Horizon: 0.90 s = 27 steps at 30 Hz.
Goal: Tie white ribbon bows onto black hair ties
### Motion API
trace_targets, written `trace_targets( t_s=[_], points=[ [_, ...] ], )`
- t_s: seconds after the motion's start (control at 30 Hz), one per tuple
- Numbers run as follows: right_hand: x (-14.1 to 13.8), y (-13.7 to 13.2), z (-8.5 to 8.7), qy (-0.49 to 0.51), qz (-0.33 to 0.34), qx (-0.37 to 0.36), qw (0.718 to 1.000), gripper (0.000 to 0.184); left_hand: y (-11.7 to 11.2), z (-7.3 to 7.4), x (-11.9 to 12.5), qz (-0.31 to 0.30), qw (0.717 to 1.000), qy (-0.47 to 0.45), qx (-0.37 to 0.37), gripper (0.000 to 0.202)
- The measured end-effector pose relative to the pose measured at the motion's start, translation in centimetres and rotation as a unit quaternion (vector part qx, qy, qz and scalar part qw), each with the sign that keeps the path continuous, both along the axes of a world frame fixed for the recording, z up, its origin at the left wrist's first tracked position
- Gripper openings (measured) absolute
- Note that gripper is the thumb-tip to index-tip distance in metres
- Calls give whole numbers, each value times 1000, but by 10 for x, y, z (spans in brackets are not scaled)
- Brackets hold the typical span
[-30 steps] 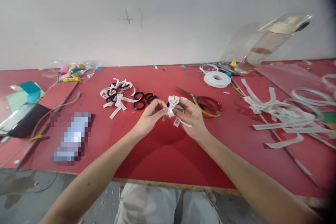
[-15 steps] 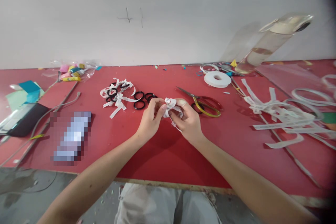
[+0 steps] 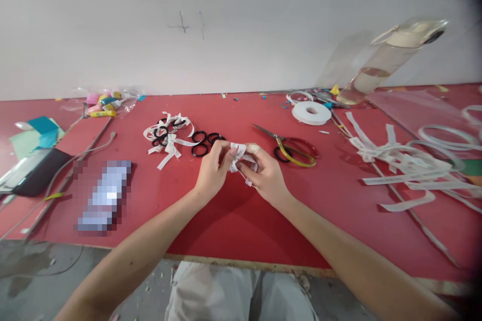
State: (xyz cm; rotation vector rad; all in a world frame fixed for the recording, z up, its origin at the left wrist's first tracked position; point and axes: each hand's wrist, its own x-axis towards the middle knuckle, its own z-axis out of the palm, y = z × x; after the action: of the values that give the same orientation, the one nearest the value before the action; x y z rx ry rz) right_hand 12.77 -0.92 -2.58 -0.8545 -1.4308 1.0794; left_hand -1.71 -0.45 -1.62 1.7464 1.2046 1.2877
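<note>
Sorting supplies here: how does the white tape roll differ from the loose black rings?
The white tape roll is a single wide, flat white disc near the wall; the black rings are several thin, dark hoops lying near the left hand. Both are round with open centres and rest on the red table.

Both forearms angle inward; left hand (image 3: 214, 169) and right hand (image 3: 265, 176) meet at centre, fingers (image 3: 230, 153) curled, pinching together.

Person: both forearms showing bare, no sleeves; light grey trousers (image 3: 233, 293) showing at lower centre of the frame.
</note>
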Motion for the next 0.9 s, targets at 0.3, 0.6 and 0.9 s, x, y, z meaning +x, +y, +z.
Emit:
trace_targets(
  t_s=[0.3, 0.6, 0.9],
  points=[
    [1, 5, 0, 90, 62, -101, 989, 32, 3, -1, -1, 14, 999, -18, 25, 19],
    [4, 8, 0, 194, 100, -165, 962, 31, 4, 0, -3, 24, 999, -11, 43, 14],
    [4, 1, 1, 82, -84, -12, 993, 16, 3, 2, -5, 62, 997, 21, 31, 16]
  ],
)
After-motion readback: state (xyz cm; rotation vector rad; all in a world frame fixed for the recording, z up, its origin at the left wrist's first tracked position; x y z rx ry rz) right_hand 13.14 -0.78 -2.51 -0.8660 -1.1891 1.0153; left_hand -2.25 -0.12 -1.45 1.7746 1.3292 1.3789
